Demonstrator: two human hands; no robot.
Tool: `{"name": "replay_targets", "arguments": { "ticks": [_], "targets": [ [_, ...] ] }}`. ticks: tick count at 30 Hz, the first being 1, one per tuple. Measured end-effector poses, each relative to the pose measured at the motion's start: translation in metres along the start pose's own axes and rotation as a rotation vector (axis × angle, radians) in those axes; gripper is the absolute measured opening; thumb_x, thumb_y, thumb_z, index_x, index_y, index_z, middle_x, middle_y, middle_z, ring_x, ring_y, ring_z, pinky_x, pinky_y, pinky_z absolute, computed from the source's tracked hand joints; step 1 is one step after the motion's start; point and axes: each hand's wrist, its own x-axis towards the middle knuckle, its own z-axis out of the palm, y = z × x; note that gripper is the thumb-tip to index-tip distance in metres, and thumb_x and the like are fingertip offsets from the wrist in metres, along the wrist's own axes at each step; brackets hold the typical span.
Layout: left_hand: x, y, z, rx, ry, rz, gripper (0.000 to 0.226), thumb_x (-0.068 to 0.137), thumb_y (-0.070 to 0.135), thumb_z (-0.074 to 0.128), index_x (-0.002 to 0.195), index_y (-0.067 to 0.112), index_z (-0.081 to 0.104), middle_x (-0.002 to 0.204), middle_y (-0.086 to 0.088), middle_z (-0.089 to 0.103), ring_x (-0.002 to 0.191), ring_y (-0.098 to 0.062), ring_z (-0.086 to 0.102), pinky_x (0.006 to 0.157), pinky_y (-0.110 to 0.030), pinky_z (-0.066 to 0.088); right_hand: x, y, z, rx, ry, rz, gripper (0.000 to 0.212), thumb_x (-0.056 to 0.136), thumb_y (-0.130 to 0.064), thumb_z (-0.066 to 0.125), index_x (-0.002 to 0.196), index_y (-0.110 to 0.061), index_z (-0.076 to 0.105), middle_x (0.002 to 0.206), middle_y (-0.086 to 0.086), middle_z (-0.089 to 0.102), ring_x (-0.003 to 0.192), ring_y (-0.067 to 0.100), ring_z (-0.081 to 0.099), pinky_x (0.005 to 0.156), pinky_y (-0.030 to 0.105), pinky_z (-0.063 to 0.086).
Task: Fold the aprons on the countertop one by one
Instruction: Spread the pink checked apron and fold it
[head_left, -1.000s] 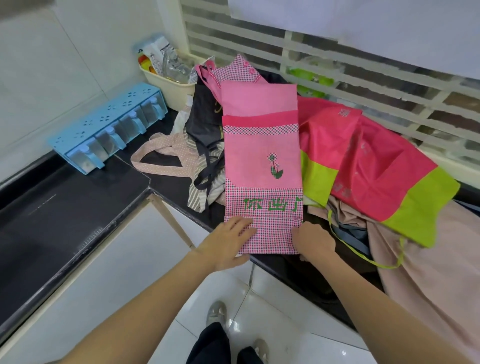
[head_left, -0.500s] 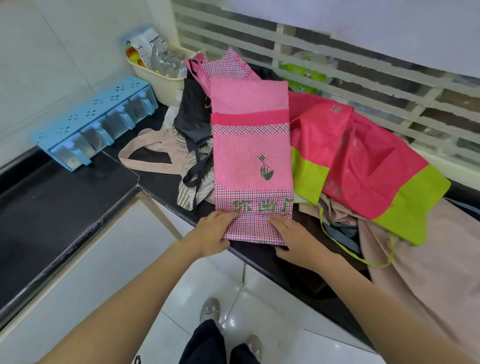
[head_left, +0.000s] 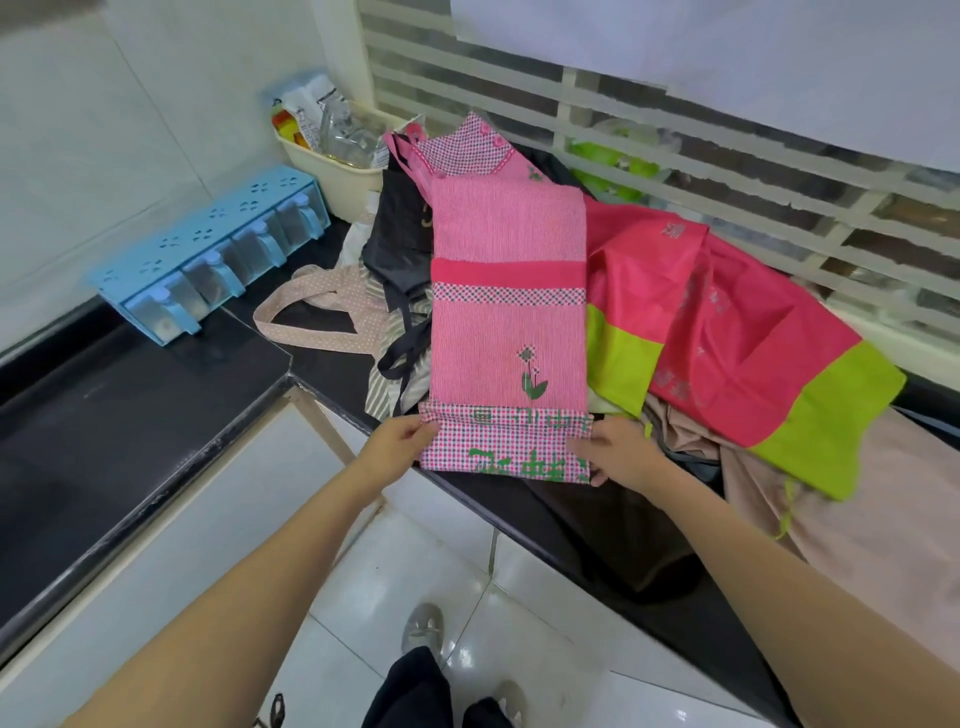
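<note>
A pink striped apron (head_left: 506, 291), folded into a long narrow strip, lies on the black countertop (head_left: 130, 415) over a heap of other aprons. Its checked bottom hem with green lettering is turned up and back toward the far end. My left hand (head_left: 397, 441) pinches the hem's left corner. My right hand (head_left: 613, 449) pinches its right corner. Right of it lies a magenta and lime-green apron (head_left: 737, 332), with a beige one (head_left: 883, 519) below that. A black apron (head_left: 397, 239) and a dotted beige apron (head_left: 322, 317) lie to the left.
A blue spice rack (head_left: 218, 249) stands along the left wall. A cream basket (head_left: 337, 166) of bottles and packets sits in the corner. A slatted window runs behind the counter. The counter edge turns a corner near my left hand; my feet on white floor tiles show below.
Both hands went from lying flat on the hem to pinching its two corners. The hem has been lifted and turned over away from me.
</note>
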Motion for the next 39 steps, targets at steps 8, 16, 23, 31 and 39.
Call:
{"name": "replay_targets", "arguments": {
  "ticks": [8, 16, 23, 31, 39],
  "targets": [
    [-0.017, -0.011, 0.018, 0.238, -0.016, -0.102, 0.041, 0.101, 0.032, 0.034, 0.084, 0.003, 0.058, 0.084, -0.007, 0.059, 0.079, -0.021, 0.056, 0.071, -0.031, 0.045, 0.0, 0.023, 0.029, -0.06, 0.07, 0.18, 0.041, 0.1, -0.031, 0.039, 0.095, 0.005, 0.058, 0.103, 0.025, 0.063, 0.082, 0.033, 0.065, 0.074, 0.048, 0.056],
    [-0.017, -0.007, 0.02, 0.415, 0.037, -0.215, 0.035, 0.1, 0.029, 0.04, 0.071, 0.012, 0.05, 0.075, -0.001, 0.052, 0.067, -0.013, 0.05, 0.059, -0.025, 0.034, 0.003, 0.016, 0.04, -0.195, 0.165, 0.261, 0.036, 0.099, -0.036, 0.034, 0.095, -0.005, 0.052, 0.099, 0.016, 0.061, 0.093, 0.037, 0.064, 0.085, 0.043, 0.052],
    [-0.026, -0.001, 0.032, 0.917, 0.282, 0.603, 0.045, 0.083, 0.046, 0.036, 0.11, 0.014, 0.053, 0.103, -0.004, 0.06, 0.092, -0.026, 0.059, 0.079, -0.038, 0.045, -0.004, 0.012, 0.04, -0.097, 0.172, 0.292, 0.033, 0.097, -0.032, 0.037, 0.099, -0.003, 0.053, 0.108, 0.02, 0.062, 0.092, 0.037, 0.063, 0.083, 0.045, 0.053],
    [-0.021, -0.01, 0.056, 1.235, -0.168, 0.544, 0.082, 0.065, 0.036, 0.075, 0.138, 0.021, 0.04, 0.141, -0.01, 0.043, 0.124, -0.035, 0.046, 0.098, -0.054, 0.037, -0.038, 0.0, 0.027, -0.846, 0.047, -0.341, 0.069, 0.09, -0.036, 0.053, 0.145, -0.007, 0.024, 0.151, 0.012, 0.024, 0.139, 0.027, 0.023, 0.109, 0.04, 0.023],
    [-0.006, -0.009, 0.013, 0.557, -0.139, 0.284, 0.038, 0.087, 0.011, 0.062, 0.124, 0.016, 0.058, 0.119, -0.001, 0.061, 0.106, -0.018, 0.057, 0.089, -0.027, 0.042, -0.019, 0.016, 0.029, -0.659, -0.132, -0.254, 0.081, 0.086, -0.028, 0.061, 0.151, -0.014, 0.013, 0.157, 0.002, 0.014, 0.144, 0.019, 0.014, 0.116, 0.035, 0.015]
  ]
}}
